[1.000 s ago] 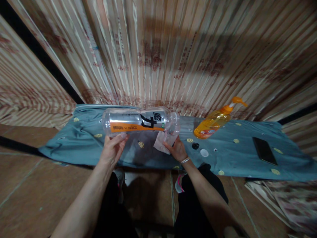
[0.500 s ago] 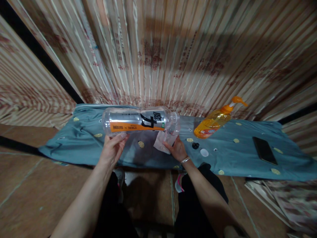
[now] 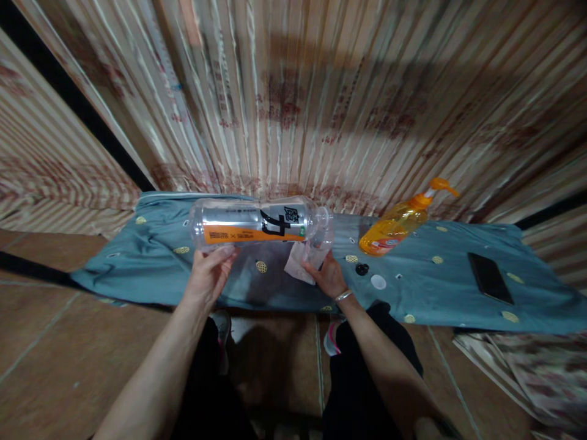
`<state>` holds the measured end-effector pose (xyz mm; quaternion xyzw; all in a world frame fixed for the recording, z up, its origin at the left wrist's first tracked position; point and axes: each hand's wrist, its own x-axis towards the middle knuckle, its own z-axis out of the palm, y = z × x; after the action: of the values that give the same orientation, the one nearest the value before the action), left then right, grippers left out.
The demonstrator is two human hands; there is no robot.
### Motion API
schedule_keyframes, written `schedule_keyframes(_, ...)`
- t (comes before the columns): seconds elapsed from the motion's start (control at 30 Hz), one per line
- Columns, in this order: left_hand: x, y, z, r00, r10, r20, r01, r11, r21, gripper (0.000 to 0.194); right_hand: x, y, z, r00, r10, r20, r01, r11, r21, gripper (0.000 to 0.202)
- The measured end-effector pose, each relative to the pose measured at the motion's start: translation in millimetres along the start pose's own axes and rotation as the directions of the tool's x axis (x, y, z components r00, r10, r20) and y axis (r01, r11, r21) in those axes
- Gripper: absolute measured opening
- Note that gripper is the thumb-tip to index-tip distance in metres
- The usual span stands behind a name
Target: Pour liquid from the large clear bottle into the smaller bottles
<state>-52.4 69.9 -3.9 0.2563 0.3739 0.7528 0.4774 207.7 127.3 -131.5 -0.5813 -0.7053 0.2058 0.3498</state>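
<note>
A large clear plastic bottle (image 3: pixel 250 221) with a silver and orange label lies sideways in the air, its mouth towards the right. My left hand (image 3: pixel 211 269) is closed round the bottle's lower side near its base. At the mouth end, my right hand (image 3: pixel 328 272) grips a small clear plastic container (image 3: pixel 324 235) and a pale, thin sheet (image 3: pixel 299 263) that hangs beside it. The container overlaps the bottle's neck; whether they touch, I cannot tell. A black cap (image 3: pixel 362 269) and a white disc (image 3: pixel 378 282) lie just right of my right hand.
An orange pump bottle (image 3: pixel 393 226) stands behind the caps on a blue-green patterned cloth (image 3: pixel 440 293). Further right lies a dark phone (image 3: pixel 490 278). A striped, flowered curtain (image 3: pixel 293 110) rises behind the cloth-covered surface, and a tiled floor (image 3: pixel 41 342) lies below.
</note>
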Motion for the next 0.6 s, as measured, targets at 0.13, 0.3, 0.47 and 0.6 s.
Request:
schedule_keyframes(0.13, -1.1, 1.9, 2.2, 1.0, -0.01, -0.009, 0.01, 1.0, 0.001, 0.051, -0.4, -0.6, -0.4, 1.0, -0.002, -0.002, 0.002, 1.0, 0.015, 0.067)
schedule_keyframes(0.3, -1.8, 3.4, 4.9, 1.0, 0.003, -0.011, -0.003, 1.0, -0.01, 0.048, -0.3, 1.6, 1.2, 1.0, 0.011, -0.006, -0.011, 1.0, -0.008, 0.068)
schedule_keyframes(0.47, -1.0, 2.1, 3.1, 0.999, -0.014, -0.032, 0.014, 1.0, -0.012, 0.052, 0.0, 2.1, 1.9, 1.0, -0.003, -0.018, 0.003, 1.0, -0.007, 0.068)
schedule_keyframes(0.6, -0.4, 0.4, 0.6, 0.999, -0.02, -0.047, 0.019, 1.0, -0.014, 0.057, -0.6, 0.6, 1.2, 1.0, -0.009, -0.022, 0.009, 1.0, 0.005, 0.066)
